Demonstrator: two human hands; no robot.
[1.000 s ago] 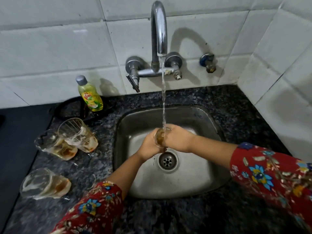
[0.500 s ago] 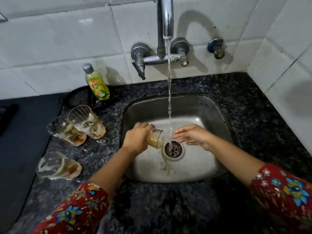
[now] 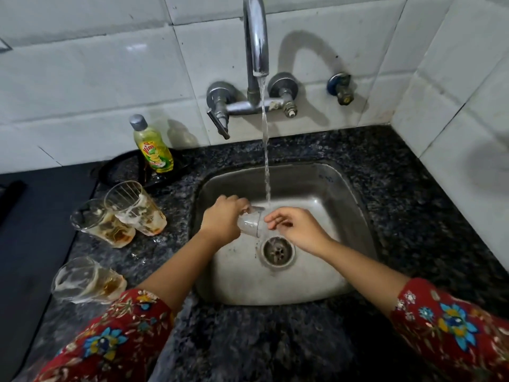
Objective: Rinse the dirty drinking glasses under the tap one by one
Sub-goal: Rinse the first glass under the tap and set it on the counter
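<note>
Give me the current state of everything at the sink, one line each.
Tap, running.
Held glass, tipped sideways over the sink, gripped by left hand, looks clear.
Right hand, fingers loosely curled at that glass's mouth, holding nothing.
Soap bottle, upright, capped.
Glass by bottle, standing, brown residue.
Glass left of it, standing, brown residue.
Nearest glass, standing, brown residue.
Drain, unplugged.
</note>
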